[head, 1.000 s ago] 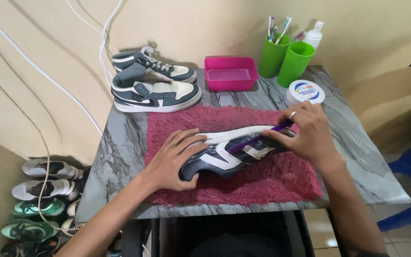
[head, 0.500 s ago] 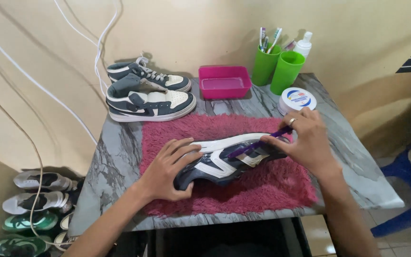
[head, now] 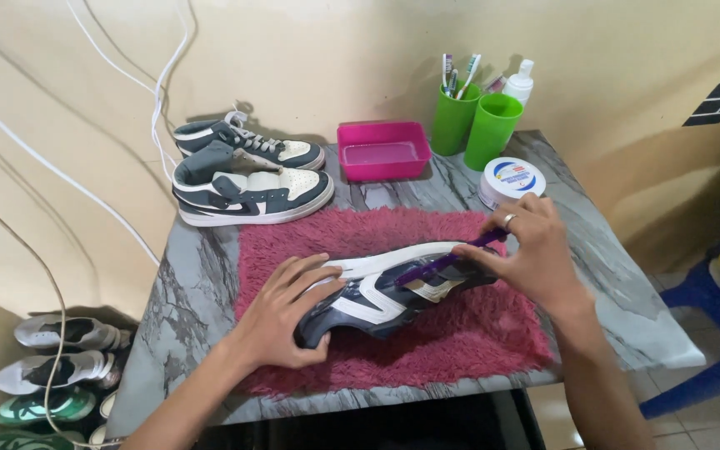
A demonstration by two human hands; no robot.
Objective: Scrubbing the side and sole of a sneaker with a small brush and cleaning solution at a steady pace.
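Head view: the left hand (head: pixel 281 321), fingers spread, still pins the navy-and-white leather sneaker (head: pixel 385 292) on the shaggy maroon mat (head: pixel 460 333); the right hand (head: pixel 527 250) pinches a purple toothbrush (head: pixel 447 262), now drawn slightly back along the shoe's side.

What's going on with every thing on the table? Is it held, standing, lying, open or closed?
Left hand: pressing the sneaker's toe down.
Right hand: gripping the purple brush.
Sneaker: lying on its side on the red mat.
Purple brush: held against the sneaker.
Red mat: spread flat.
Pair of sneakers: upright, untouched.
Pink tub: open.
Green cups: upright; the back one holds brushes.
White jar: lid on.
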